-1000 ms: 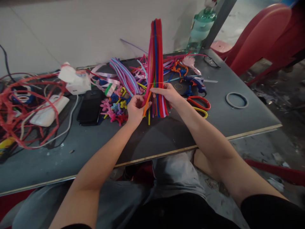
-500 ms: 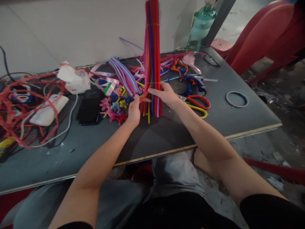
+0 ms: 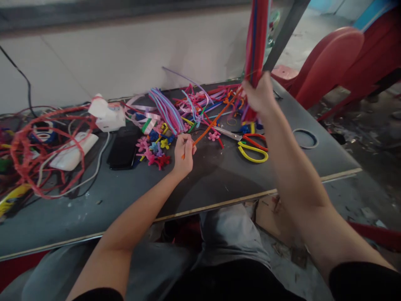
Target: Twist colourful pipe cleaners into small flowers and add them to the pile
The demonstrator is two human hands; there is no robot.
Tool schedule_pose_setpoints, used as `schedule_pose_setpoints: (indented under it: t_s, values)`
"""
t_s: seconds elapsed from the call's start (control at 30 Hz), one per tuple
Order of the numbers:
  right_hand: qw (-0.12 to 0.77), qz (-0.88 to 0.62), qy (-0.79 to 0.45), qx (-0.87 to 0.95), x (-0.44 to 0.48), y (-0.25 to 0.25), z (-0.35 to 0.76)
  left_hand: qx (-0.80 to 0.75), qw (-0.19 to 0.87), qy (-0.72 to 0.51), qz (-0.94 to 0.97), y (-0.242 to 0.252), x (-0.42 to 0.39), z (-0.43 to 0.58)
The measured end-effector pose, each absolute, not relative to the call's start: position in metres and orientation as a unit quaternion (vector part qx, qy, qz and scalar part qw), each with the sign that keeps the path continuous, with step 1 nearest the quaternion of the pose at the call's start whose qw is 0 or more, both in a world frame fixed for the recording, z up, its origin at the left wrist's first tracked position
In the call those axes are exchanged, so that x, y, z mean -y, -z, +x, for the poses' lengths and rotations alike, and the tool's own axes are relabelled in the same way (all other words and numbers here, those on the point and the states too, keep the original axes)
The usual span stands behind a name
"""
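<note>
My right hand (image 3: 258, 94) is closed around a tall bundle of pipe cleaners (image 3: 257, 37), mostly red with blue strands, held upright above the grey table (image 3: 203, 184). My left hand (image 3: 184, 151) pinches the lower end of a single orange pipe cleaner (image 3: 216, 119), which slants up to the right toward the bundle. Just left of that hand lie small pipe-cleaner flowers (image 3: 153, 150) in pink, blue, yellow and red.
Scissors with red and yellow handles (image 3: 252, 146) lie under my right forearm. Loose pipe cleaners (image 3: 194, 102) cover the table's back. A black phone (image 3: 123, 142), white boxes, tangled red cord (image 3: 37, 146), a grey ring (image 3: 304, 138) and red plastic chairs (image 3: 338, 62) surround.
My right hand lifted the bundle off the table and carried it up and to the right. My left hand kept one orange pipe cleaner, drawn out of the bundle.
</note>
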State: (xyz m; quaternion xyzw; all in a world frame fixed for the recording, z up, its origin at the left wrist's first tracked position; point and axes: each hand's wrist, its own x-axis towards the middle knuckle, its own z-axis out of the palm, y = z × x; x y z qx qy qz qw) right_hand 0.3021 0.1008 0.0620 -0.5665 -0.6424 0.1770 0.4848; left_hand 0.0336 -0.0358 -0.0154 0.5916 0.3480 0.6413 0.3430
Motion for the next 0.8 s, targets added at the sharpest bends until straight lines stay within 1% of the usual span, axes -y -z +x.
schedule_pose_setpoints:
  t_s: [0.03, 0.07, 0.1, 0.2, 0.23, 0.27, 0.3, 0.33, 0.37, 0.4, 0.43, 0.5, 0.57, 0.63, 0.7, 0.8]
  values:
    - [0.474, -0.622, -0.097, 0.615, -0.105, -0.074, 0.322, -0.347, 0.342, -0.647, 0.587, 0.016, 0.036, 0.033]
    - [0.453, -0.644, -0.038, 0.615, -0.107, -0.085, 0.338, -0.345, 0.340, -0.654, 0.581, 0.016, 0.036, 0.033]
    - [0.421, -0.652, -0.003, 0.631, -0.106, -0.096, 0.351, -0.342, 0.336, -0.662, 0.576, 0.017, 0.037, 0.033]
    - [0.263, -0.727, -0.002, 0.634, -0.092, -0.114, 0.363, -0.328, 0.320, -0.679, 0.573, 0.017, 0.038, 0.033]
    - [0.239, -0.747, 0.003, 0.621, -0.084, -0.115, 0.357, -0.323, 0.314, -0.679, 0.580, 0.018, 0.039, 0.033]
    - [0.245, -0.746, 0.014, 0.619, -0.073, -0.113, 0.348, -0.318, 0.307, -0.675, 0.591, 0.018, 0.040, 0.034]
    - [0.298, -0.707, 0.015, 0.641, -0.061, -0.109, 0.334, -0.312, 0.300, -0.668, 0.605, 0.019, 0.040, 0.034]
    - [0.345, -0.627, 0.008, 0.698, -0.048, -0.103, 0.317, -0.306, 0.293, -0.662, 0.618, 0.020, 0.041, 0.035]
    - [0.353, -0.529, 0.003, 0.772, -0.034, -0.095, 0.298, -0.300, 0.286, -0.659, 0.628, 0.021, 0.041, 0.036]
    - [0.328, -0.433, 0.007, 0.840, -0.020, -0.086, 0.277, -0.296, 0.281, -0.659, 0.632, 0.021, 0.042, 0.037]
    - [0.283, -0.357, -0.004, 0.890, -0.007, -0.077, 0.256, -0.298, 0.279, -0.663, 0.628, 0.022, 0.042, 0.037]
    - [0.206, -0.273, 0.003, 0.940, 0.012, -0.059, 0.218, -0.317, 0.288, -0.681, 0.594, 0.022, 0.040, 0.038]
    - [0.180, -0.273, 0.025, 0.945, 0.019, -0.047, 0.193, -0.349, 0.319, -0.699, 0.537, 0.023, 0.034, 0.036]
    - [0.191, -0.313, 0.027, 0.930, 0.015, -0.042, 0.183, -0.377, 0.351, -0.706, 0.485, 0.025, 0.026, 0.032]
    - [0.213, -0.372, -0.003, 0.904, 0.007, -0.044, 0.184, -0.399, 0.370, -0.699, 0.465, 0.026, 0.019, 0.027]
    - [0.247, -0.447, -0.084, 0.856, -0.004, -0.051, 0.195, -0.415, 0.403, -0.655, 0.487, 0.026, 0.016, 0.025]
